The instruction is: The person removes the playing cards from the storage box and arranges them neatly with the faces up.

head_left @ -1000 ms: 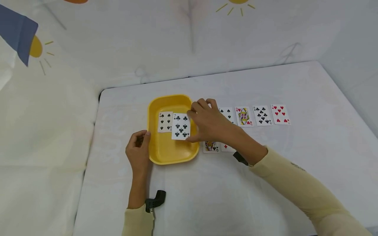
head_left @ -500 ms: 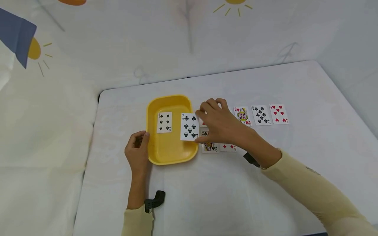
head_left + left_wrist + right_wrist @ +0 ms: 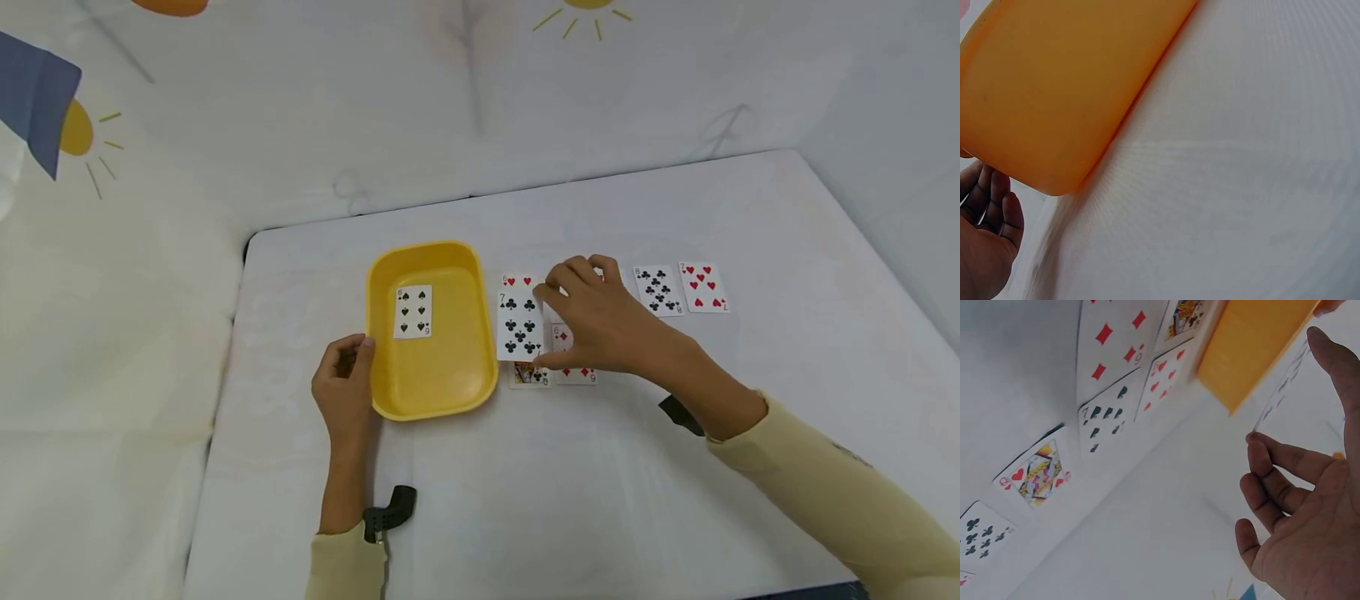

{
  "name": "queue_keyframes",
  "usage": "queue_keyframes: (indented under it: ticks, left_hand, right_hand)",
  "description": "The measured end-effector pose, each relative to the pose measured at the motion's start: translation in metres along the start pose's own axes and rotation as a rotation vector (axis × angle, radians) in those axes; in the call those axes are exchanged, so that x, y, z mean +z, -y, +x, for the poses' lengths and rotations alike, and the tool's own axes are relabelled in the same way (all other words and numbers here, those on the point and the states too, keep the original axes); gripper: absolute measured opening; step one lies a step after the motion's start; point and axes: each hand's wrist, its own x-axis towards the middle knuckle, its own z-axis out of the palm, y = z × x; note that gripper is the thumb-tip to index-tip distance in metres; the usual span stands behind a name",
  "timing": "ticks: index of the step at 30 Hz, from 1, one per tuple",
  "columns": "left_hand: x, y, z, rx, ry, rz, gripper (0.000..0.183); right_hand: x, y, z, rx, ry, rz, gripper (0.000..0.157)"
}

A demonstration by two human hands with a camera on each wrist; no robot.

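My right hand [image 3: 600,321] pinches a seven of clubs [image 3: 520,327] along its right edge between thumb and fingertips. In the right wrist view this playing card [image 3: 1280,387] appears nearly edge-on, raised above the table. It overlaps a six of hearts [image 3: 517,281] and a queen of clubs [image 3: 531,375] in the head view. Left of these stands a yellow plastic tray [image 3: 431,392] with a six of spades [image 3: 413,312] lying in it. My left hand [image 3: 343,383] grips the tray's left rim, thumb at the edge and fingers curled.
More cards lie face up in two rows right of the tray: a six of diamonds [image 3: 574,375], a seven of spades [image 3: 1104,419], a queen of hearts [image 3: 1038,474], an eight of clubs [image 3: 659,291] and a seven of hearts [image 3: 703,287]. A white-covered table [image 3: 562,483] bears everything.
My right hand has carried the seven of clubs rightward, from over the tray to above the cards beside it. My left hand has stayed at the tray's rim.
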Motion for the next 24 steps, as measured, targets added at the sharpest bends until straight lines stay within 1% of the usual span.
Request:
queue_keyframes:
  ticks: [8,14,18,24]
  left_hand:
    - [-0.001,0.002,0.002,0.0,0.002,-0.001,0.029]
    - [-0.001,0.003,0.003,0.0,0.002,0.006,0.029]
    - [-0.002,0.004,0.003,0.006,0.005,0.028,0.031]
    - [-0.004,0.003,0.004,0.012,0.005,0.028,0.029]
  right_hand:
    - [0.006,-0.017,-0.022,0.013,-0.018,-0.004,0.083]
    - [0.012,-0.026,-0.038,0.027,-0.017,-0.005,0.082]
    - [0.015,-0.031,-0.048,0.027,-0.016,-0.005,0.081]
    - [0.018,-0.039,-0.061,0.025,-0.039,-0.005,0.079]
